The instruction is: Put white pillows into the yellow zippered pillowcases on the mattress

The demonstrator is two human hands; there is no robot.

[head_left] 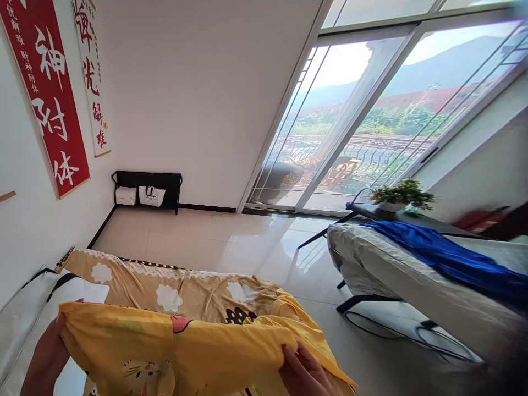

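A yellow cloth (223, 352) with a printed cat face and a red patch is stretched between my two hands at the bottom of the view. My left hand (47, 352) grips its left corner, fingers closed on the edge. Toward the right, my right hand (305, 368) pinches the same cloth, and a loose part of it trails past that hand to the lower right. Behind and below it lies a tan blanket (136, 280) with white cloud shapes and a lace edge. The lower part of the yellow cloth is cut off by the frame.
A white covered seat (371, 253) with a blue cloth (445, 253) stands on the right, cables on the floor beside it. Beyond are a potted plant (400, 195), sliding glass doors (350, 110) and a black bench (148, 181) holding a white box and bag. Scrolls (61, 110) hang left.
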